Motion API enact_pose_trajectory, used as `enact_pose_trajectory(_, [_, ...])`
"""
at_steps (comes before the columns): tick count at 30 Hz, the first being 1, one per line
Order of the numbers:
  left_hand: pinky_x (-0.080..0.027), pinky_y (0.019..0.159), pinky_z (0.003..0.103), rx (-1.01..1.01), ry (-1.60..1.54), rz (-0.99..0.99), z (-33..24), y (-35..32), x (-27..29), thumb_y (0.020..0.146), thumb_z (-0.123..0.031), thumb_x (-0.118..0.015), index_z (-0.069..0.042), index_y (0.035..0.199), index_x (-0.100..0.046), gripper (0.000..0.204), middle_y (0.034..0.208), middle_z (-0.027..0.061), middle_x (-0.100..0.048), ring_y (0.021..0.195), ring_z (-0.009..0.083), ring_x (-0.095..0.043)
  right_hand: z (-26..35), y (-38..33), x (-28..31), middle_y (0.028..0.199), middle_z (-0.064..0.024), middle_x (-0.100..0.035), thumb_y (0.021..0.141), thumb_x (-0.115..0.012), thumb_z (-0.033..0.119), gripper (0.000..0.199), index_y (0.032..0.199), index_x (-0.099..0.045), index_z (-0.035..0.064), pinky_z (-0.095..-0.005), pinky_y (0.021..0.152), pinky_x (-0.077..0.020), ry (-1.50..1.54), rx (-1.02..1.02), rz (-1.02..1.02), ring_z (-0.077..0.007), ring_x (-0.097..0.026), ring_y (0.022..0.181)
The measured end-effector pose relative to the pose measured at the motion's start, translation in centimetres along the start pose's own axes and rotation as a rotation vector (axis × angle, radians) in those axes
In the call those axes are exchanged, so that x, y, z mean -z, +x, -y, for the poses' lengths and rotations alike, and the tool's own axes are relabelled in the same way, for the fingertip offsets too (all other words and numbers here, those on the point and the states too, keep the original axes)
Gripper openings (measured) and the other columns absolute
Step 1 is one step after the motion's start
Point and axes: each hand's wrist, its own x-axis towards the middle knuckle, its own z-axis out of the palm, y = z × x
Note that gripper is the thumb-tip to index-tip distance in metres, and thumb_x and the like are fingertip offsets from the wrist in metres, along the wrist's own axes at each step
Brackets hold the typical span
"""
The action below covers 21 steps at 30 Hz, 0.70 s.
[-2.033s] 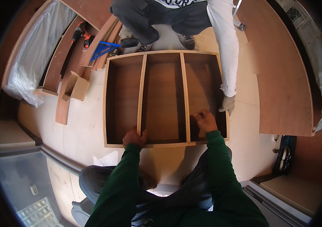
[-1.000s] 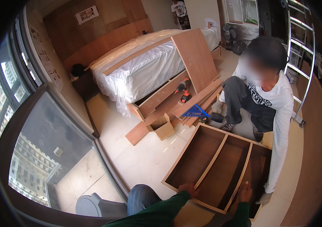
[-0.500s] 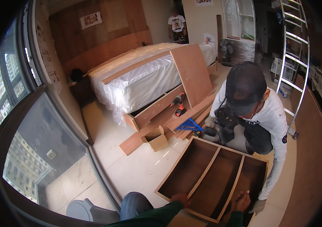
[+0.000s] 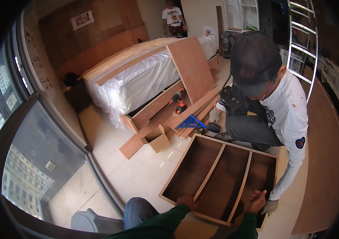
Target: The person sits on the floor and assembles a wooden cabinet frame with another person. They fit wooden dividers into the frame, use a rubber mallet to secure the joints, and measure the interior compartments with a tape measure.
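A shallow wooden drawer-like frame (image 4: 207, 169) with two dividers and a dark inside lies on the floor before me. My left hand (image 4: 186, 202) is closed over its near edge, beside the end of the left divider. Above the right compartment, my right hand (image 4: 257, 201) has its fingers curled together; whatever they may hold is too small to make out. A co-worker in a white long-sleeved shirt crouches on the far side. That person's gloved hand (image 4: 271, 207) rests at the frame's right edge, close to my right hand. Their other gloved hand (image 4: 214, 115) is near a dark block-shaped object (image 4: 213, 127).
Past the frame are an open cardboard box (image 4: 156, 139), a blue triangular square (image 4: 191, 121), a red-and-black cordless drill (image 4: 179, 101) and wooden boards (image 4: 131, 147). A plastic-wrapped bed (image 4: 125, 87) stands behind, with a leaning panel (image 4: 191, 69). A ladder (image 4: 303, 49) is at right; another person (image 4: 173, 18) stands behind.
My view has shifted, so the room sits higher and further left. The co-worker's head and body have come forward over the frame. My hands stay at nearly the same places on it.
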Motion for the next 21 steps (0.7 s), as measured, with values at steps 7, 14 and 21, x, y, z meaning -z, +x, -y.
enact_pose_trajectory(7, [-0.050,0.095,0.048,-0.001,0.008,0.014,-0.2,-0.2,0.3,0.083,-0.059,-0.061,-0.011,0.121,-0.064,0.061,0.114,0.0176,-0.068,0.108,0.0355,-0.065,0.5,-0.1,-0.3,0.065,-0.0017,-0.052,0.102,-0.047,0.050,0.052,0.086,-0.062,0.0027,-0.0228,0.049,-0.0387,-0.005,-0.031,-0.037,-0.0095,-0.047,0.055])
enact_pose_trajectory(14, [-0.050,0.096,0.048,0.004,0.024,0.033,-0.6,-0.5,0.6,0.084,-0.059,-0.060,-0.009,0.120,-0.064,0.062,0.115,0.0183,-0.068,0.109,0.0366,-0.065,-0.3,0.3,0.3,0.066,0.0016,-0.052,0.101,-0.054,0.040,0.038,0.083,-0.061,0.0065,-0.0218,0.049,-0.0381,-0.004,0.020,-0.013,-0.0070,-0.047,0.057])
enact_pose_trajectory(21, [-0.050,0.096,0.048,-0.015,-0.003,-0.023,-0.1,-0.1,-0.2,0.083,-0.058,-0.059,-0.010,0.121,-0.064,0.062,0.115,0.0174,-0.068,0.109,0.0368,-0.064,-0.2,0.5,0.0,0.066,0.0012,-0.052,0.101,-0.054,0.040,0.038,0.085,-0.062,0.0063,-0.0225,0.049,-0.0386,-0.039,-0.007,-0.060,-0.0073,-0.048,0.056])
